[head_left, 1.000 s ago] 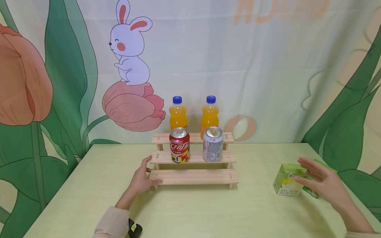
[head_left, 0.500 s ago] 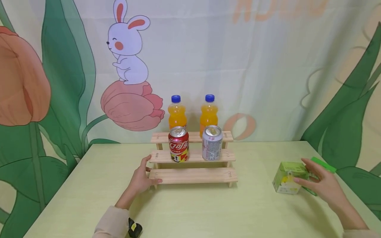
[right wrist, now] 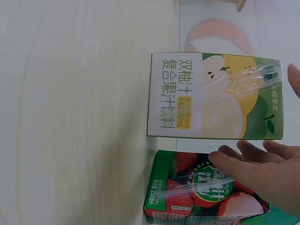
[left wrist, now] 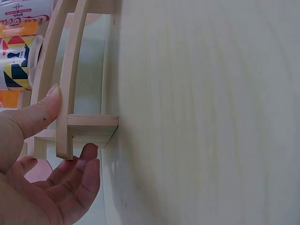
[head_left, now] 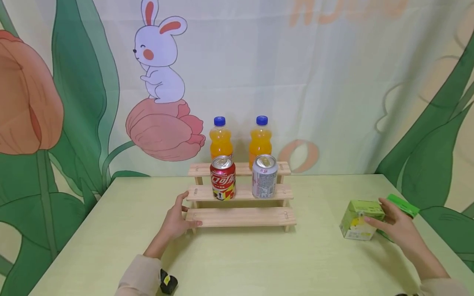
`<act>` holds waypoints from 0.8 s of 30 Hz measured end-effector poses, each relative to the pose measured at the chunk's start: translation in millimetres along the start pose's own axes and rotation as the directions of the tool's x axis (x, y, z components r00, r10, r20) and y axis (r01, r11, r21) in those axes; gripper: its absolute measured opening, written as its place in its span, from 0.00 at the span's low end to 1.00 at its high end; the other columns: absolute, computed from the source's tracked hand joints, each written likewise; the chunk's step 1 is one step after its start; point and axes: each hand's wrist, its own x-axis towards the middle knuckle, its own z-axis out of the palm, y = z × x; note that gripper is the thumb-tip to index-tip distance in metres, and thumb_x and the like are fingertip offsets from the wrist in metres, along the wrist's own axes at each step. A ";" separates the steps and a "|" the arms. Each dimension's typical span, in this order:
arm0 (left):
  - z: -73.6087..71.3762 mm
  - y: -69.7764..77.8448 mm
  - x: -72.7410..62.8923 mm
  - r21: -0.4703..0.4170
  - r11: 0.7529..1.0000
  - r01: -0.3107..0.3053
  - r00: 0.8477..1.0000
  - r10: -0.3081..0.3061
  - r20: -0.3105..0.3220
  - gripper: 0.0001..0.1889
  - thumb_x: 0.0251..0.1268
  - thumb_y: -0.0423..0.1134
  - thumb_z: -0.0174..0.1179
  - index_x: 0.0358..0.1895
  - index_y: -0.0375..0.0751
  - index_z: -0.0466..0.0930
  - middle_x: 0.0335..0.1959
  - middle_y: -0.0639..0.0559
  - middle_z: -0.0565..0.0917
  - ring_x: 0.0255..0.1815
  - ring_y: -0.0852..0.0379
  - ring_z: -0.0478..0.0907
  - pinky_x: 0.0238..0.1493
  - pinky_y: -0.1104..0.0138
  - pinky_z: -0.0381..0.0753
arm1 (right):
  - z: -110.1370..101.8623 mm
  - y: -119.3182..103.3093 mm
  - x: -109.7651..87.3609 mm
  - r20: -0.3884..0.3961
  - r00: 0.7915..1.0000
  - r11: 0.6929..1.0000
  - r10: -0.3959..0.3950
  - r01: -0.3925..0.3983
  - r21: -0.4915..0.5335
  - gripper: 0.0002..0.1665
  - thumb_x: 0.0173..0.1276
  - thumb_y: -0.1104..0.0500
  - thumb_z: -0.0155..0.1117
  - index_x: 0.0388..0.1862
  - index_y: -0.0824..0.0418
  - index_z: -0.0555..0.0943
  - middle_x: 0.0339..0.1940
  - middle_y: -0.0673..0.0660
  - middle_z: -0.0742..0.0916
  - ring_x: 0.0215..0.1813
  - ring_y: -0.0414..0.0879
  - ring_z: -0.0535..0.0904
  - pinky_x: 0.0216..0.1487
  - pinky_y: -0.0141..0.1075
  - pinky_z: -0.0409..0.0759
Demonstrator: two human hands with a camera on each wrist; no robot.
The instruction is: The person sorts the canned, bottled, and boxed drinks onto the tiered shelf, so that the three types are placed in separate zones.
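My left hand [head_left: 175, 222] grips the left end of a three-tier wooden rack [head_left: 240, 218], thumb over the lowest shelf. In the left wrist view the fingers [left wrist: 77, 187] curl close by the shelf's end. At the right, my right hand [head_left: 401, 230] reaches around a pale green juice carton [head_left: 359, 222] standing on the table. From the right wrist, its fingers [right wrist: 253, 164] extend between that carton and a strawberry juice carton [right wrist: 187, 187], with the thumb apart from the carton's top.
On the middle shelf stand a red cola can [head_left: 223, 181] and a silver-white can [head_left: 264, 181]. Two orange drink bottles with blue caps, a left bottle [head_left: 221, 144] and a right bottle [head_left: 260, 144], stand on the top shelf. A printed curtain [head_left: 333, 82] hangs behind the table.
My right hand has shifted slightly left and closer around the pale green carton, and more of the carton behind it shows. My left hand keeps its hold on the rack.
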 end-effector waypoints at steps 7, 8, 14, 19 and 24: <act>-0.5 -1.8 1.5 0.004 1.000 0.005 1.000 -0.005 -0.003 0.51 0.40 0.34 0.73 0.69 0.41 0.48 0.47 0.33 0.75 0.45 0.44 0.73 0.40 0.56 0.72 | 5.8 2.3 6.3 0.009 1.000 0.999 -0.014 0.014 -0.031 0.50 0.68 0.50 0.54 0.70 0.71 0.36 0.67 0.78 0.44 0.64 0.73 0.51 0.51 0.42 0.70; -0.3 -2.1 1.6 0.003 1.000 0.004 1.000 -0.004 -0.003 0.51 0.40 0.34 0.73 0.69 0.41 0.48 0.47 0.33 0.75 0.45 0.44 0.73 0.39 0.56 0.72 | 6.3 2.5 6.5 0.007 1.000 0.999 -0.015 0.015 -0.039 0.49 0.68 0.49 0.53 0.70 0.71 0.36 0.67 0.78 0.44 0.63 0.73 0.53 0.49 0.40 0.71; 0.3 -1.9 0.9 0.001 1.000 -0.003 1.000 0.003 -0.008 0.51 0.40 0.34 0.73 0.69 0.41 0.49 0.46 0.34 0.75 0.44 0.44 0.73 0.38 0.57 0.73 | 3.1 14.1 11.0 -0.032 0.999 0.997 -0.030 0.028 -0.069 0.46 0.69 0.46 0.51 0.71 0.69 0.43 0.67 0.76 0.55 0.54 0.49 0.71 0.40 0.32 0.74; 0.7 -1.7 0.7 -0.001 1.000 0.002 1.000 -0.002 -0.008 0.51 0.40 0.34 0.73 0.69 0.42 0.48 0.46 0.34 0.74 0.44 0.44 0.73 0.39 0.57 0.73 | 1.8 26.1 15.8 -0.064 0.997 0.999 -0.051 0.051 0.010 0.43 0.68 0.46 0.53 0.71 0.66 0.49 0.63 0.69 0.65 0.41 0.20 0.67 0.38 0.24 0.73; 1.5 -0.4 0.3 -0.004 1.000 0.007 1.000 -0.007 -0.013 0.51 0.41 0.34 0.73 0.69 0.42 0.49 0.47 0.34 0.74 0.45 0.44 0.73 0.39 0.57 0.73 | 1.7 30.6 16.4 -0.092 0.992 0.993 -0.088 0.095 0.067 0.35 0.67 0.50 0.56 0.67 0.64 0.59 0.50 0.37 0.74 0.42 0.24 0.71 0.38 0.24 0.74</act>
